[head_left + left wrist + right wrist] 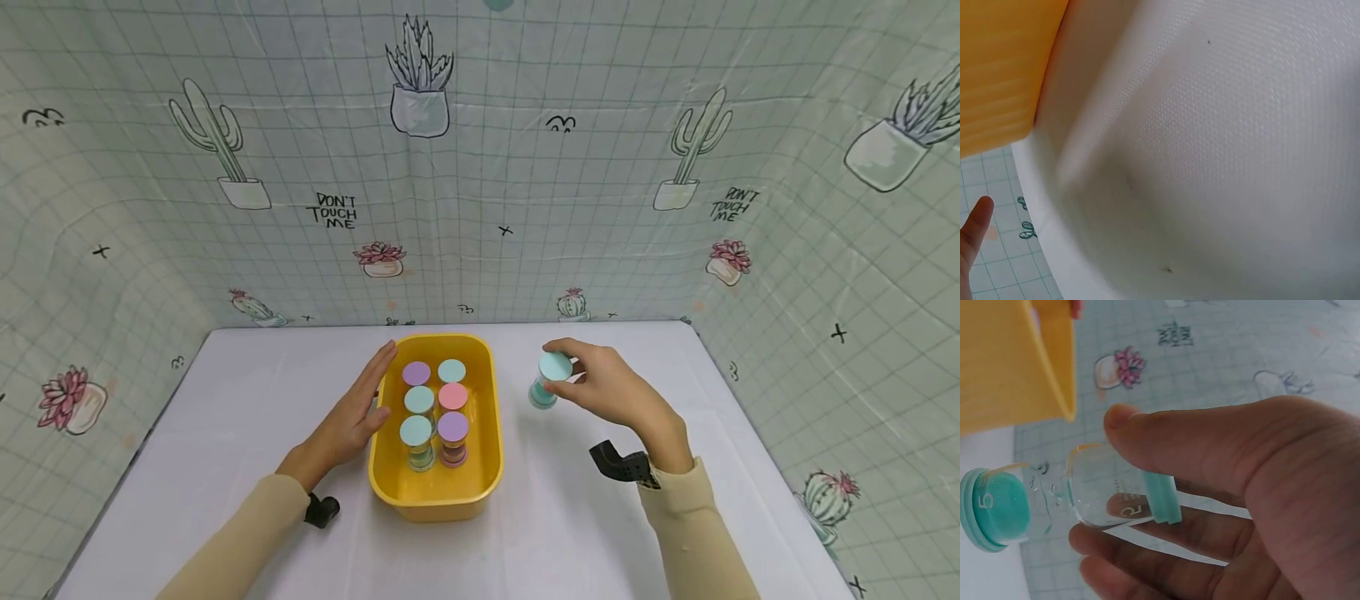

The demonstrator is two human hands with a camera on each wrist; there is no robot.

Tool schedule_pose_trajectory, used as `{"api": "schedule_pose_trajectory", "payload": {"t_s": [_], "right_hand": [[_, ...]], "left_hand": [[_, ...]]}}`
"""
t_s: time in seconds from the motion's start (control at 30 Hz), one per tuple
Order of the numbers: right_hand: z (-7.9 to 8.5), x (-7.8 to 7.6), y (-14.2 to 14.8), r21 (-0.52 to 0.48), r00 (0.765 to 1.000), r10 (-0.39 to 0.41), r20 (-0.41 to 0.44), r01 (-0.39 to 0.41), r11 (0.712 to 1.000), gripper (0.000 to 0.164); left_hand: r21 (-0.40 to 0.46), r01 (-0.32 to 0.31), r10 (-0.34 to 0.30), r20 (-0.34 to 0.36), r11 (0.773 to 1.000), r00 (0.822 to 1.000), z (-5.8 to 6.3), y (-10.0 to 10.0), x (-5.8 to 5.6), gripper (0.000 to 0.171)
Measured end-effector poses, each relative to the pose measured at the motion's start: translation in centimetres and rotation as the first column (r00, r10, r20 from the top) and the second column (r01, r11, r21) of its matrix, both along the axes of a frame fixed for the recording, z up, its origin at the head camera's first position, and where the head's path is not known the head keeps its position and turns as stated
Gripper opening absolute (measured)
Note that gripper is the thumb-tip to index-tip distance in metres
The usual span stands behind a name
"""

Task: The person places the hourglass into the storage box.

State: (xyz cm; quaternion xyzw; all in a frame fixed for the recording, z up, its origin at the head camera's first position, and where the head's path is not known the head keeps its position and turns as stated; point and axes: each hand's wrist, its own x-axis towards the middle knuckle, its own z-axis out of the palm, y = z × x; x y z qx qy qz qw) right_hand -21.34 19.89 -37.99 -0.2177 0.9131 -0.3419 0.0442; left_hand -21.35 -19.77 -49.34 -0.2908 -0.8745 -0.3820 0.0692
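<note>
My right hand (611, 387) pinches a teal-capped sand timer (1094, 487) between thumb and fingers near its upper cap, to the right of the yellow bin (435, 510). The timer is clear glass with a narrow waist, and a "5" shows on it; teal sand lies in its lower bulb. With fingers stretched out, my left hand (347, 425) lies along the bin's left side. Inside the bin several more sand timers stand upright, among them a pink-capped one (453, 397), a purple-capped one (453, 427) and a teal-capped one (416, 431).
A white tabletop (247, 408) carries the bin near its middle. Behind and at the sides rises a grid-patterned cloth (480, 183) printed with cacti. Black straps (622, 463) circle both wrists.
</note>
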Motion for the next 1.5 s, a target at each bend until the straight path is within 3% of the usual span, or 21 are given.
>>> {"api": "schedule_pose_trajectory", "payload": {"t_s": [0.2,0.37,0.67,0.87,1.1,1.23,1.37,1.5], "right_hand": [[2.0,1.0,-1.1,-0.096,0.992,-0.025,-0.122,0.013,0.995,0.047],[3.7,1.8,-2.0,-0.157,0.975,-0.005,-0.221,-0.031,0.987,0.046],[6.3,2.9,-4.6,-0.144,0.944,0.140,-0.298,-0.190,0.971,0.045],[6.8,3.3,-7.0,-0.060,0.921,0.278,-0.273,-0.305,0.950,0.043],[7.1,3.3,-9.2,0.008,0.879,0.445,-0.174,-0.450,0.893,0.037],[7.1,3.2,-10.4,0.071,0.853,0.501,-0.150,-0.496,0.866,0.036],[6.9,3.0,-11.3,0.125,0.823,0.548,-0.147,-0.534,0.836,0.024],[6.4,2.9,-11.9,0.162,0.817,0.565,-0.115,-0.545,0.822,0.024]], "left_hand": [[0.012,0.001,-0.001,-0.018,1.000,1.000,0.0,0.1,0.1,0.074],[0.004,-0.003,0.003,-0.019,1.000,1.000,-0.1,0.1,0.0,0.074],[0.000,-0.014,0.014,-0.014,1.000,1.000,0.0,0.1,0.2,0.076],[-0.008,-0.010,0.010,-0.016,1.000,1.000,0.1,0.1,0.2,0.078],[-0.023,-0.001,0.001,-0.012,1.000,1.000,0.2,0.1,0.1,0.080],[-0.016,0.007,-0.008,-0.022,1.000,1.000,0.2,0.0,0.1,0.078],[-0.014,0.014,-0.014,-0.033,1.000,0.999,0.0,0.0,0.0,0.075],[-0.012,0.014,-0.014,-0.031,1.000,0.999,0.0,0.0,0.0,0.076]]}}
